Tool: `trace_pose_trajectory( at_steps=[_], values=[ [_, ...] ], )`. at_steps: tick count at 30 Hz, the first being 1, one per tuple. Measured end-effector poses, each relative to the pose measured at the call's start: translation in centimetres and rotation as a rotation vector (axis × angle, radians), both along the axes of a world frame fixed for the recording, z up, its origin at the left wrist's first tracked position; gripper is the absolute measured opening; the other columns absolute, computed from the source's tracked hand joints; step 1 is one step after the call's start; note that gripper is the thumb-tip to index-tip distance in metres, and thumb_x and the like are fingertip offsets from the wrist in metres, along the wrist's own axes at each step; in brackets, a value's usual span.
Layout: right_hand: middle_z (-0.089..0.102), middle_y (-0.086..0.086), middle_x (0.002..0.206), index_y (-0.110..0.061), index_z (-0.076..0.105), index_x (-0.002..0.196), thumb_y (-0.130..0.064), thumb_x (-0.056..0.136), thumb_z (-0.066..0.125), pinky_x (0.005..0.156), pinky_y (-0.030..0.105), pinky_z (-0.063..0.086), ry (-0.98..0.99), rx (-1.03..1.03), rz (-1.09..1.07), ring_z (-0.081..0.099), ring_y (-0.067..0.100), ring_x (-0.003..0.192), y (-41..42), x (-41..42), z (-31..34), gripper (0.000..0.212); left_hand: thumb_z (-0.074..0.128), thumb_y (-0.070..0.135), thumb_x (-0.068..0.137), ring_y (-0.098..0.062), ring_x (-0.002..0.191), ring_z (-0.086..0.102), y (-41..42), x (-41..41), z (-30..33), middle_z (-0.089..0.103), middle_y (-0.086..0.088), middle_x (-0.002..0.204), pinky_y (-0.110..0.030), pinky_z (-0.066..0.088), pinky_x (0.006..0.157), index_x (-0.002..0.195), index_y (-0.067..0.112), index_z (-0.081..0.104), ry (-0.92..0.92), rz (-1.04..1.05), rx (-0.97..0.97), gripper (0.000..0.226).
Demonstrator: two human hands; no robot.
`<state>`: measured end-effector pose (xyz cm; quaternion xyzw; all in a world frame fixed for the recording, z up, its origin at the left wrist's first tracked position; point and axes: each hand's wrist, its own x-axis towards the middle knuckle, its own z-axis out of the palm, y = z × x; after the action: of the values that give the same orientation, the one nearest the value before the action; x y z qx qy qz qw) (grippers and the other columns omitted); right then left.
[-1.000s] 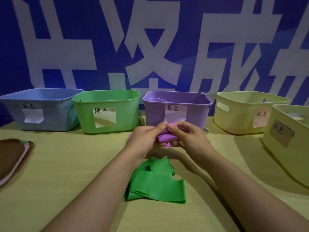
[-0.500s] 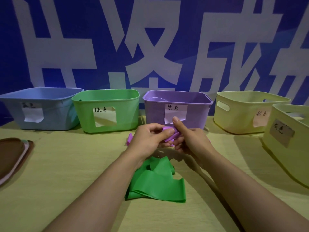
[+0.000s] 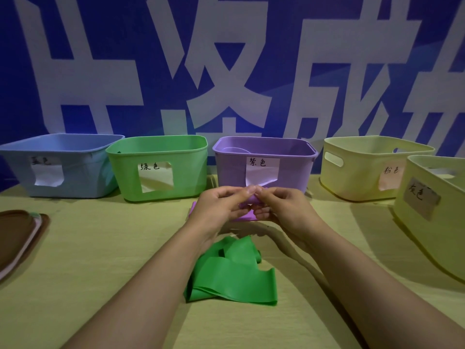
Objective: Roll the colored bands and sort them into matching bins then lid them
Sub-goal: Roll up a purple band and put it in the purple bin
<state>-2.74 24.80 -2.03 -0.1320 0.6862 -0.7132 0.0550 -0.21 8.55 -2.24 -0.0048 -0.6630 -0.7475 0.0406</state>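
A purple band (image 3: 245, 215) is held just above the table in front of the purple bin (image 3: 289, 170). My left hand (image 3: 219, 207) and my right hand (image 3: 281, 207) both pinch it, fingertips meeting over its top; most of the band is hidden between the fingers. A loose green band (image 3: 234, 275) lies crumpled on the table below my wrists. The green bin (image 3: 191, 170) stands left of the purple one, and a blue bin (image 3: 83, 170) is further left.
Two pale yellow bins (image 3: 359, 172) (image 3: 432, 222) stand at the right, each with a paper label. A stack of brown lids (image 3: 17, 238) lies at the left table edge. A blue wall with white characters stands close behind the bins.
Both hands kept turning the purple band between the fingers; the thumbs and fingertips have come together over its top. The green band has not moved.
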Motion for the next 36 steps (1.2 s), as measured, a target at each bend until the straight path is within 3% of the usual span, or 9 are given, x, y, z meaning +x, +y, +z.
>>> trace_pose_trajectory(
  at_steps=[7, 14, 17, 21, 23, 26, 28, 32, 36],
  values=[
    [0.077, 0.009, 0.084, 0.0, 0.073, 0.105, -0.014, 0.095, 0.069, 0.071, 0.024, 0.059, 0.083, 0.009, 0.008, 0.071, 0.015, 0.071, -0.3, 0.1, -0.1, 0.018, 0.078, 0.03, 0.087, -0.03, 0.098, 0.077, 0.0, -0.1, 0.0, 0.078, -0.019, 0.099, -0.039, 0.058, 0.096, 0.106, 0.0, 0.075, -0.03, 0.032, 0.069, 0.036],
    [0.077, 0.017, 0.093, -0.001, 0.072, 0.109, -0.015, 0.094, 0.071, 0.07, 0.022, 0.058, 0.096, 0.005, -0.013, 0.072, 0.019, 0.076, -0.4, 0.3, -0.1, 0.02, 0.081, 0.034, 0.084, -0.019, 0.075, 0.072, -0.5, -0.3, 0.1, 0.079, -0.014, 0.089, -0.023, 0.061, 0.072, 0.096, 0.002, 0.078, -0.025, 0.082, -0.006, 0.034],
    [0.076, 0.017, 0.098, -0.003, 0.072, 0.111, -0.016, 0.092, 0.071, 0.073, 0.024, 0.059, 0.086, -0.003, -0.008, 0.074, 0.022, 0.081, -0.5, 0.4, 0.0, 0.022, 0.08, 0.034, 0.085, -0.017, 0.073, 0.072, -0.7, -0.2, 0.3, 0.079, -0.012, 0.086, -0.025, 0.06, 0.067, 0.096, 0.004, 0.078, -0.022, 0.095, -0.037, 0.032],
    [0.075, 0.02, 0.104, -0.004, 0.07, 0.114, -0.018, 0.092, 0.071, 0.082, 0.032, 0.061, -0.025, -0.084, 0.048, 0.071, 0.025, 0.085, -0.4, 0.7, 0.2, 0.026, 0.08, 0.033, 0.086, -0.02, 0.077, 0.077, -0.8, -0.2, 0.3, 0.08, -0.009, 0.087, -0.033, 0.062, 0.075, 0.097, 0.009, 0.079, 0.018, 0.134, -0.098, 0.027],
    [0.074, 0.023, 0.106, -0.003, 0.07, 0.116, -0.025, 0.094, 0.07, 0.08, 0.031, 0.061, -0.112, -0.134, 0.077, 0.07, 0.026, 0.087, -0.5, 0.9, 0.5, 0.031, 0.081, 0.03, 0.086, -0.02, 0.081, 0.077, -0.8, -0.3, 0.2, 0.08, -0.007, 0.089, -0.034, 0.062, 0.08, 0.097, 0.011, 0.08, 0.046, 0.139, -0.121, 0.023],
    [0.076, 0.017, 0.09, -0.003, 0.073, 0.112, -0.049, 0.094, 0.067, 0.072, 0.033, 0.06, -0.217, -0.09, 0.06, 0.074, 0.023, 0.078, -0.6, 1.0, 0.5, 0.05, 0.082, 0.017, 0.084, -0.013, 0.078, 0.075, -0.8, 0.0, 0.3, 0.08, -0.007, 0.089, -0.027, 0.062, 0.078, 0.095, 0.013, 0.079, 0.113, 0.134, -0.123, 0.012],
    [0.074, 0.016, 0.083, -0.002, 0.074, 0.109, -0.059, 0.09, 0.066, 0.069, 0.034, 0.058, -0.251, -0.033, 0.022, 0.072, 0.023, 0.07, -0.5, 0.9, 0.2, 0.061, 0.083, 0.011, 0.082, -0.015, 0.084, 0.075, -0.7, 0.0, 0.2, 0.08, -0.008, 0.093, -0.028, 0.061, 0.083, 0.097, 0.015, 0.078, 0.169, 0.114, -0.162, 0.016],
    [0.075, 0.016, 0.079, 0.004, 0.074, 0.104, -0.049, 0.092, 0.069, 0.064, 0.029, 0.058, -0.22, -0.064, -0.022, 0.071, 0.02, 0.065, -0.3, 0.8, 0.4, 0.054, 0.085, 0.01, 0.078, -0.025, 0.098, 0.076, -0.5, 0.1, 0.1, 0.08, -0.006, 0.097, -0.037, 0.06, 0.093, 0.104, 0.013, 0.079, 0.21, 0.058, -0.206, 0.027],
    [0.073, 0.011, 0.074, 0.006, 0.073, 0.104, -0.036, 0.094, 0.069, 0.07, 0.027, 0.058, -0.2, -0.091, -0.003, 0.069, 0.016, 0.065, 0.0, 0.7, 0.6, 0.044, 0.083, 0.005, 0.079, -0.019, 0.098, 0.076, -0.7, 0.4, 0.3, 0.08, -0.003, 0.101, -0.035, 0.061, 0.093, 0.11, 0.01, 0.077, 0.206, 0.034, -0.212, 0.032]
  ],
)
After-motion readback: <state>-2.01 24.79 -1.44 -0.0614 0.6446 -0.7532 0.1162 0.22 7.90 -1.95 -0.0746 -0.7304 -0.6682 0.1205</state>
